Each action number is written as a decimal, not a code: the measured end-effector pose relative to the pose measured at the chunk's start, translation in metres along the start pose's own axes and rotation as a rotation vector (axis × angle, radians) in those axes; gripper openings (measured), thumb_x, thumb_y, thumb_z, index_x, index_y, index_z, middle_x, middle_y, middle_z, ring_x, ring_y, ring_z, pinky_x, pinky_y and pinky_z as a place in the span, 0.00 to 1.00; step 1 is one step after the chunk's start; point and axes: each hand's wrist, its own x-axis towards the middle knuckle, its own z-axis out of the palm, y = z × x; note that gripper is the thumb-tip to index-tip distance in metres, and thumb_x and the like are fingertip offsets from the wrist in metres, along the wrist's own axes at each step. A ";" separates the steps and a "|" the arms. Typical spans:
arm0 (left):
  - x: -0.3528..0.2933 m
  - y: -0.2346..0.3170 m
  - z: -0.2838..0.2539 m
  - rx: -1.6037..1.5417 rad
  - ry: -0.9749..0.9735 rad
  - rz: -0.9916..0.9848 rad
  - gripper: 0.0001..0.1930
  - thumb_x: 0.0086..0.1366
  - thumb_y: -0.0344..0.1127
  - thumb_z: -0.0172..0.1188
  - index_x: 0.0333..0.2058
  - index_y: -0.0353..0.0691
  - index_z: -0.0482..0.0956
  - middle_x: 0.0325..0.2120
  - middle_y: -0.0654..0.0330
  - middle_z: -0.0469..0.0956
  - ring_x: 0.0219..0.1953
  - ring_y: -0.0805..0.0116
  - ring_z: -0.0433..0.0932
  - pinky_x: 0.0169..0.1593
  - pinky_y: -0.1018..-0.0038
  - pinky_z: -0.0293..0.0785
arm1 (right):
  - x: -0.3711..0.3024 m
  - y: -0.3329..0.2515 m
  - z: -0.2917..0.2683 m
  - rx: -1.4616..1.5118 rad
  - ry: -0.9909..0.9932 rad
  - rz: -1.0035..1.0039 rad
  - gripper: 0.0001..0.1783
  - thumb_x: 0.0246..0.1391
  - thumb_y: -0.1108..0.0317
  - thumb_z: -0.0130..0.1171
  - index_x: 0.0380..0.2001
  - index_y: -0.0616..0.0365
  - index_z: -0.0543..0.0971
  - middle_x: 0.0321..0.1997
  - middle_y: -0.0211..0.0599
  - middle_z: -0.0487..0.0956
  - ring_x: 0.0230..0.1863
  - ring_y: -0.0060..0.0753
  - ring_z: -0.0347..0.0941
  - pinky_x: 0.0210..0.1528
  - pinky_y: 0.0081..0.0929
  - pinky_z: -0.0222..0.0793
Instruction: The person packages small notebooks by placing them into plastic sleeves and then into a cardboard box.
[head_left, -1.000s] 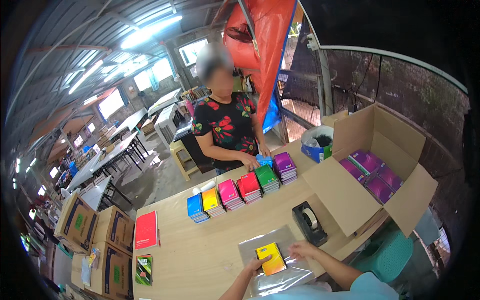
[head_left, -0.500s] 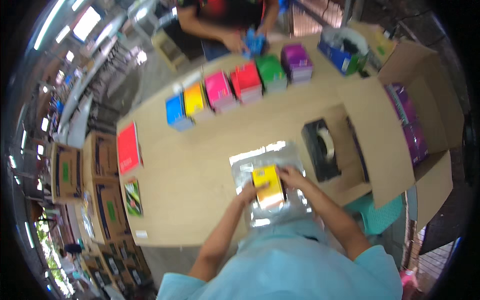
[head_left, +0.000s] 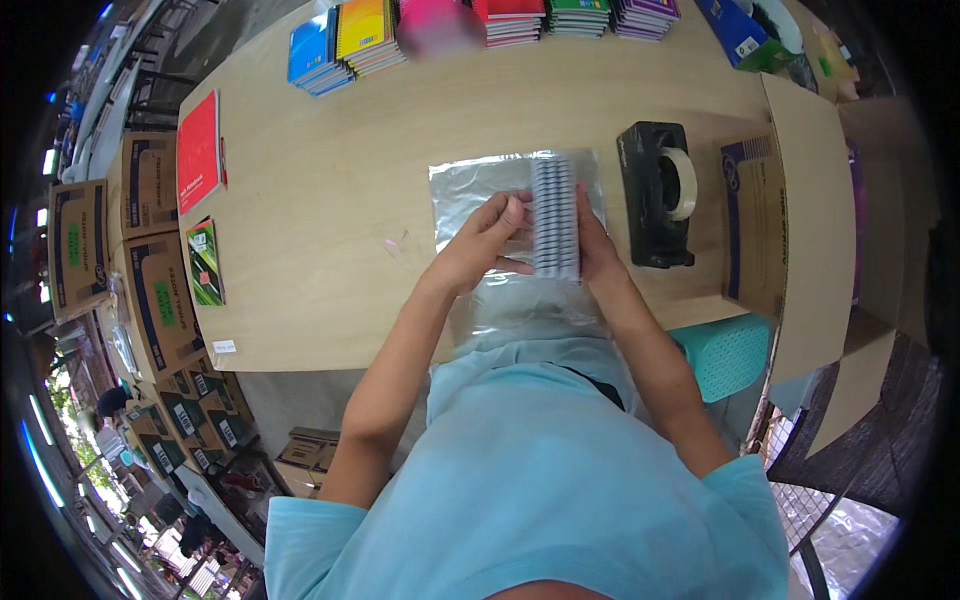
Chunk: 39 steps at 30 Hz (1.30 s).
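Note:
A stack of small spiral notebooks (head_left: 556,225) stands on edge between my hands, with its rows of coiled binding turned up. Along the left side of the stack, my left hand (head_left: 488,232) presses with its fingers, thumb uppermost. My right hand (head_left: 597,245) closes on the opposite side, its fingers partly hidden by the stack. Beneath them lies a clear, shiny plastic bag (head_left: 465,180), flat on the table and reaching to its near edge. The notebook covers are hidden from view.
Piles of coloured spiral notebooks (head_left: 515,25) line the far edge. A black tape dispenser (head_left: 645,195) stands right of the bag, with an open carton (head_left: 815,230) beyond it. At the left edge lie a red notebook (head_left: 200,155) and a green booklet (head_left: 205,262). Cartons (head_left: 165,300) stand left.
The yellow-covered notebooks that lay cover up have been turned on edge, so their coils face up. Both hands now clasp the sides. My view has tipped down toward the near edge.

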 end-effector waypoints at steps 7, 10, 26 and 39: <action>-0.003 -0.017 0.012 0.044 -0.084 0.096 0.25 0.71 0.43 0.53 0.61 0.37 0.65 0.48 0.57 0.75 0.48 0.67 0.78 0.46 0.67 0.81 | 0.005 0.017 -0.041 0.211 -0.097 -0.178 0.36 0.63 0.38 0.45 0.56 0.62 0.68 0.41 0.46 0.80 0.40 0.45 0.81 0.46 0.38 0.81; -0.006 -0.018 0.017 0.074 -0.046 0.105 0.25 0.69 0.41 0.56 0.61 0.37 0.65 0.50 0.57 0.74 0.49 0.67 0.77 0.47 0.68 0.80 | -0.007 0.014 -0.009 0.074 0.084 -0.205 0.36 0.63 0.39 0.46 0.56 0.63 0.68 0.41 0.43 0.80 0.42 0.41 0.80 0.46 0.37 0.81; -0.026 0.003 0.016 0.212 -0.089 0.082 0.28 0.64 0.39 0.63 0.58 0.30 0.68 0.53 0.55 0.72 0.53 0.68 0.74 0.51 0.70 0.80 | 0.005 0.014 -0.027 0.038 -0.144 0.044 0.40 0.60 0.29 0.35 0.51 0.55 0.75 0.45 0.43 0.81 0.43 0.37 0.80 0.45 0.35 0.80; -0.031 0.001 0.021 0.169 -0.036 0.123 0.24 0.60 0.35 0.65 0.52 0.32 0.72 0.46 0.57 0.75 0.47 0.69 0.77 0.45 0.71 0.83 | -0.020 -0.002 0.010 -0.057 0.018 -0.038 0.38 0.66 0.35 0.28 0.60 0.54 0.67 0.53 0.44 0.77 0.51 0.40 0.77 0.54 0.38 0.75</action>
